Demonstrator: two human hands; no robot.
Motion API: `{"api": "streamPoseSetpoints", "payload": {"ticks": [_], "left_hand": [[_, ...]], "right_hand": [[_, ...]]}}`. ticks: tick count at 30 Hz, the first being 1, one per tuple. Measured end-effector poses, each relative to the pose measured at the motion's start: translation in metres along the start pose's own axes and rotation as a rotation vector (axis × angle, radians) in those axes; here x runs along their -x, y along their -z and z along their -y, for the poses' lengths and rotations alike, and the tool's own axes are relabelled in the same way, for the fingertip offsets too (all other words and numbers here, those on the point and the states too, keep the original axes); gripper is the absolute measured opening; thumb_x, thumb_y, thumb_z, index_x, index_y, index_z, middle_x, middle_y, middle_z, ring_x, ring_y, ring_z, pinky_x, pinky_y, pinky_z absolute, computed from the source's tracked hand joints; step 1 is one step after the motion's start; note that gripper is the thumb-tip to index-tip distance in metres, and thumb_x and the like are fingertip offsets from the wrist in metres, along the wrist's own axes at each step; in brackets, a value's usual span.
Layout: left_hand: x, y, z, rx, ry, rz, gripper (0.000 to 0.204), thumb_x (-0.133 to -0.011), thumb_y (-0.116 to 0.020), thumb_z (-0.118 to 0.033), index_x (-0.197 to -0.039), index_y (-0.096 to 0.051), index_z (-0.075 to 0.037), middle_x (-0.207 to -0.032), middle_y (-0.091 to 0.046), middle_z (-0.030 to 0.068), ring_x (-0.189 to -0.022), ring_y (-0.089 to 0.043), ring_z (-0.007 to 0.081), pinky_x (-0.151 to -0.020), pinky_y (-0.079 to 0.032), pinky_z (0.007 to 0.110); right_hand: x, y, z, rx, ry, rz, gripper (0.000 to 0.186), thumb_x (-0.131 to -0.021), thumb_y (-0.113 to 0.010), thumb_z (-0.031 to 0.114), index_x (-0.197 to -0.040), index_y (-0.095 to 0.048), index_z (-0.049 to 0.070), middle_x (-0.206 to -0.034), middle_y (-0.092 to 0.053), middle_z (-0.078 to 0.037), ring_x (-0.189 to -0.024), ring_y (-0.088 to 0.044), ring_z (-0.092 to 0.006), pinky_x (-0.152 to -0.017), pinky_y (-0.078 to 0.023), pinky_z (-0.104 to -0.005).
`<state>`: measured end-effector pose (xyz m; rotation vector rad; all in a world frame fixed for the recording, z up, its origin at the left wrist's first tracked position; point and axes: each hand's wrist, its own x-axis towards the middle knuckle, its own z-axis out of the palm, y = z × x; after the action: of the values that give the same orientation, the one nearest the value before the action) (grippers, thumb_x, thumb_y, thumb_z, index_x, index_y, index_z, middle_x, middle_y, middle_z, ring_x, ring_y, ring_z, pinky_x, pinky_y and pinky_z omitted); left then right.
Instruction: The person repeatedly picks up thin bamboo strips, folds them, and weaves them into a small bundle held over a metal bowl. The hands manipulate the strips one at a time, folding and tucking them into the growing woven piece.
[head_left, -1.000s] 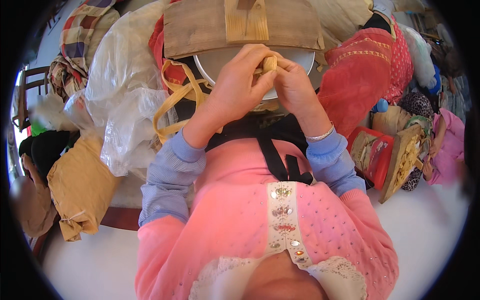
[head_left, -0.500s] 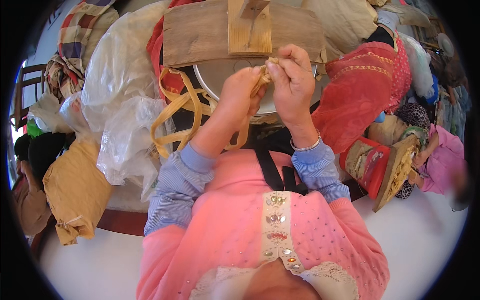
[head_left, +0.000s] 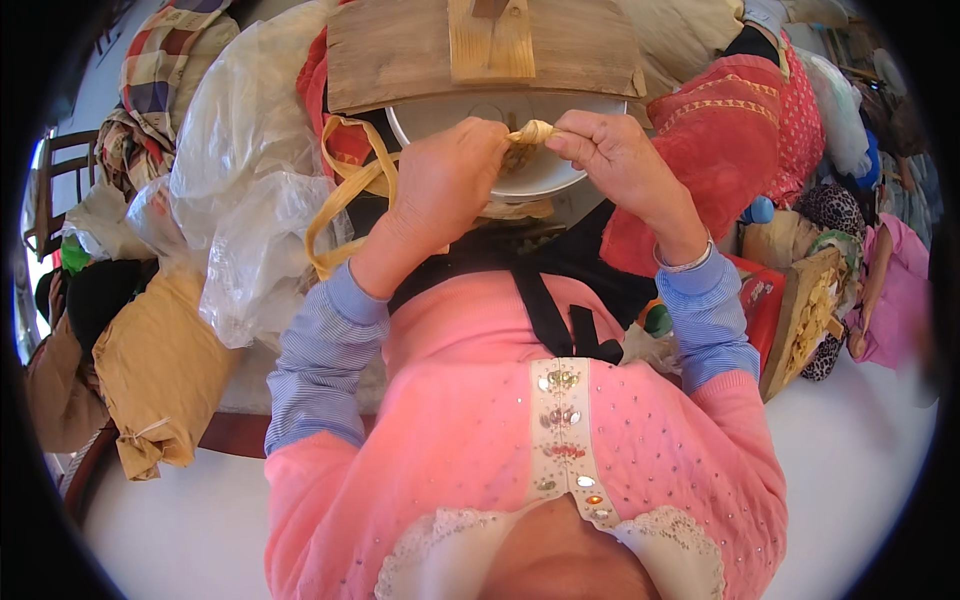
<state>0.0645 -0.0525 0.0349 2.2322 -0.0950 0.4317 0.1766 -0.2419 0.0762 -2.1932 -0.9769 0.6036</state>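
A pale yellow-tan flat strip is twisted into a tight knot between my two hands. My left hand is closed round the strip on one side of the knot, its fingers mostly hidden. On the other side, my right hand pinches the strip between thumb and bent fingers. A long loop of a like strip hangs left of my left wrist; whether it joins the knotted piece I cannot tell. Under the knot stands a round metal basin, with something tan inside.
A wooden board with a block fixed on it lies across the basin's far side. Clear plastic sheeting and a tan sack are at left. Red cloth lies at right, near another person's pink sleeve.
My hands have drawn apart sideways, the right one moving outward, and the knot now shows pulled tight between them. The hanging loops at left have shrunk.
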Motion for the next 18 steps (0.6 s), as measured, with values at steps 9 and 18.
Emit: {"api": "streamPoseSetpoints", "payload": {"ticks": [9, 18], "left_hand": [[-0.009, -0.001, 0.002, 0.182, 0.084, 0.168, 0.012, -0.092, -0.060, -0.011, -0.094, -0.062, 0.001, -0.070, -0.055, 0.0083, -0.065, -0.050, 0.0126, -0.061, -0.043, 0.027], [-0.034, 0.008, 0.005, 0.617, 0.416, 0.332, 0.019, -0.094, -0.057, -0.015, -0.091, -0.066, 0.002, -0.070, -0.054, -0.0038, -0.065, -0.047, 0.0065, -0.059, -0.039, 0.022]], "right_hand": [[-0.003, 0.011, -0.017, -0.368, -0.037, -0.108, 0.031, -0.091, -0.065, 0.025, -0.102, -0.064, -0.004, -0.081, -0.067, -0.007, -0.073, -0.064, -0.0131, -0.067, -0.051, -0.0257], [-0.019, 0.018, -0.011, -0.605, -0.159, 0.120, 0.014, -0.090, -0.062, 0.011, -0.096, -0.067, 0.000, -0.073, -0.061, 0.001, -0.061, -0.056, -0.0055, -0.056, -0.047, -0.0205]]}}
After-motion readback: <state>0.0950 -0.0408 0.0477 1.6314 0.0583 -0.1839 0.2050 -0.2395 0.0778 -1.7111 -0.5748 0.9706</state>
